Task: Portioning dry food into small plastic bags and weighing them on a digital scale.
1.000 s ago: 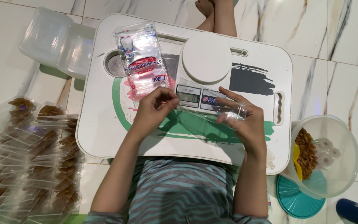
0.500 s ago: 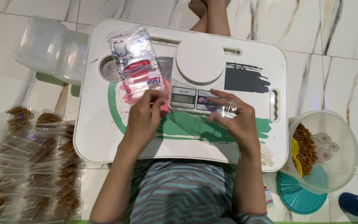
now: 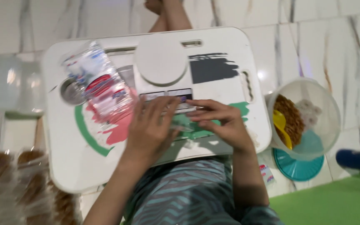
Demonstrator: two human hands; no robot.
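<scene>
Table (image 3: pixel 230 46) sits over my lap. Scale (image 3: pixel 161 66) is on it at the centre-back, its display facing me. Stack of plastic bags (image 3: pixel 101 89) lies on the table left of the scale, partly over a round recess (image 3: pixel 69 91). My left hand (image 3: pixel 151 127) and right hand (image 3: pixel 219 123) meet on the table just in front of the scale. Tub of snacks (image 3: pixel 303 118) stands on the floor right of the table, scoop (image 3: pixel 281 127) inside, lid (image 3: pixel 298 166) beneath it. Filled bags (image 3: pixel 26 183) lie on the floor at front-left.

floor (image 3: pixel 346 33): white marble tiles, grey veins | green mat (image 3: pixel 334 204) lower right | bright glare
</scene>
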